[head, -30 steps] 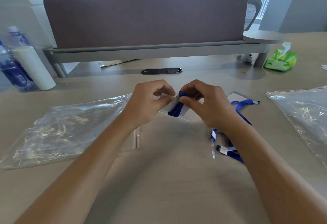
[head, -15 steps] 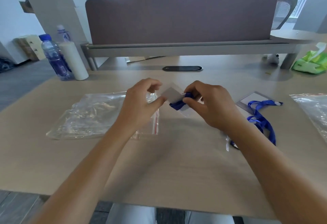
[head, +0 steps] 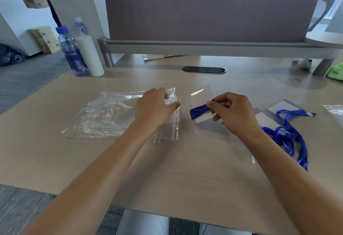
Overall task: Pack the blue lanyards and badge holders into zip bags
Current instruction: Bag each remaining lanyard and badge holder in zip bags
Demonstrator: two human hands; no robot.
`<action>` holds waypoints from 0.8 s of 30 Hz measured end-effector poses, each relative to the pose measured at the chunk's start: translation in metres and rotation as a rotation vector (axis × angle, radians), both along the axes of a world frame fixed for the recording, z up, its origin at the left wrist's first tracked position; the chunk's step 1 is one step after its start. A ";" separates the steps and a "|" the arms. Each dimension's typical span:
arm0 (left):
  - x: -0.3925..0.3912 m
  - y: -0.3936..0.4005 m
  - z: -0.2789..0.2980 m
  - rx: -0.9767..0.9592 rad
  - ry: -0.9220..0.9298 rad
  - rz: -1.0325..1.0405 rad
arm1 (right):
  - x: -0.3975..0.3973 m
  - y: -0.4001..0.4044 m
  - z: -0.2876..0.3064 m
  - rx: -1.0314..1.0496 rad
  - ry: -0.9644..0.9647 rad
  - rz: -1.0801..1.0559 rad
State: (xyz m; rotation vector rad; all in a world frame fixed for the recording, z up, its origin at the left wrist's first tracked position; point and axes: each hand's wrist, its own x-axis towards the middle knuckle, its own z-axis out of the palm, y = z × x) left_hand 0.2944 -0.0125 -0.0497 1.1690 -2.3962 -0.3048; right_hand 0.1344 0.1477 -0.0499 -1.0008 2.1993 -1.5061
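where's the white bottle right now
In the head view the white bottle stands upright at the table's far left corner, right beside the blue-capped water bottle.

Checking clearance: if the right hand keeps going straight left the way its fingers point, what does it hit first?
Likely the zip bag mouth, where the left hand pinches the red-striped edge. The right hand holds a badge holder wrapped in blue lanyard; bare table lies between. Depth is unclear.

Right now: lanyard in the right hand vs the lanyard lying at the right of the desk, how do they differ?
The held lanyard is folded into a tight bundle against a clear badge holder, pinched by the right hand. The loose lanyard sprawls in open loops on the desk, untouched. Both are blue ribbon.
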 end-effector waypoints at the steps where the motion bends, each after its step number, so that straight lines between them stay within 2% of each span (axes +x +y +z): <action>1: -0.009 -0.006 0.000 -0.004 -0.037 0.027 | -0.001 0.000 -0.002 -0.005 -0.008 -0.006; 5: -0.037 -0.022 -0.005 -0.016 -0.144 0.118 | -0.006 0.000 -0.006 -0.015 -0.020 -0.009; 9: -0.044 -0.028 -0.012 0.085 -0.141 0.130 | -0.009 0.000 -0.009 -0.027 -0.027 -0.018; 17: -0.027 -0.020 -0.012 0.180 0.113 0.102 | -0.007 -0.002 -0.013 -0.001 0.002 -0.015; 24: -0.011 0.002 -0.004 0.242 0.271 0.023 | 0.005 -0.001 0.001 -0.155 -0.290 0.008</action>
